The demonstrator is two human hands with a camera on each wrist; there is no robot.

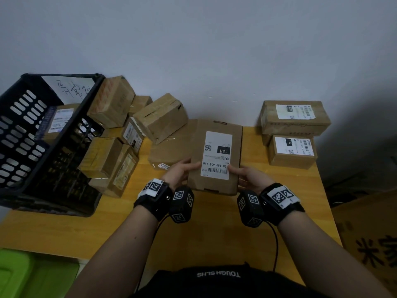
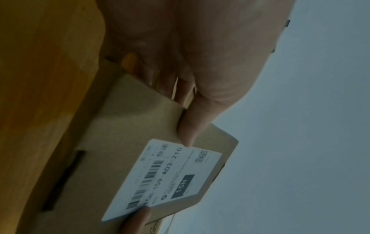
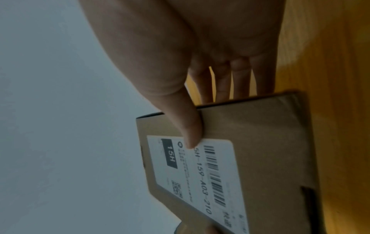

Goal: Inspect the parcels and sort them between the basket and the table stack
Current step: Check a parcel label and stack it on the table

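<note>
Both hands hold a flat brown cardboard parcel (image 1: 217, 155) above the yellow table (image 1: 210, 229), its white "15H" label facing up. My left hand (image 1: 182, 171) grips its left edge, thumb on top at the label's corner, fingers underneath. My right hand (image 1: 249, 175) grips the right edge the same way. In the left wrist view the parcel (image 2: 128, 126) sits under the thumb (image 2: 190, 126). In the right wrist view the thumb (image 3: 188, 126) presses on the parcel (image 3: 260, 142). A black slotted basket (image 1: 32, 134) stands at the left with a parcel (image 1: 60, 119) inside.
Several brown parcels (image 1: 120, 134) lie piled between the basket and the table's middle. A stack of two labelled parcels (image 1: 294, 134) stands at the back right by the grey wall. A green bin (image 1: 19, 274) sits below the table's left front; a large carton (image 1: 373, 244) stands to the right.
</note>
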